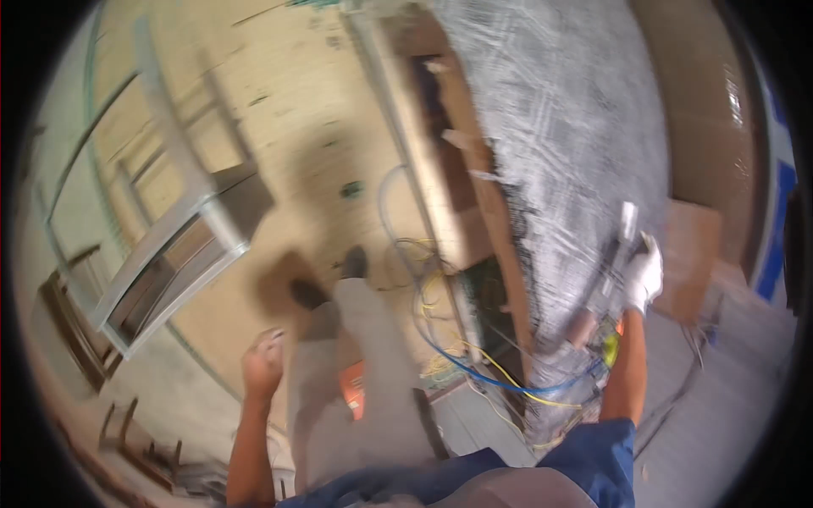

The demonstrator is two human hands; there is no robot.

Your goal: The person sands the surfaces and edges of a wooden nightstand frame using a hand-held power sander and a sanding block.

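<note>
My right hand (644,275), in a white glove, is closed at the side of a long dark and silver tool (608,271). Blur hides what kind of tool it is. It lies over a work surface with a scuffed silvery grey covering (559,110), on my right. My left hand (262,366) is bare and held low beside my left leg, fingers curled in. A small pale spot shows at its fingertips, too small to name.
A blue hose (483,372) and a yellow cable (500,366) run across the surface's near edge. A metal frame (182,254) stands on the left. A brown board (688,258) lies beyond my right hand. An orange item (353,389) shows between my legs.
</note>
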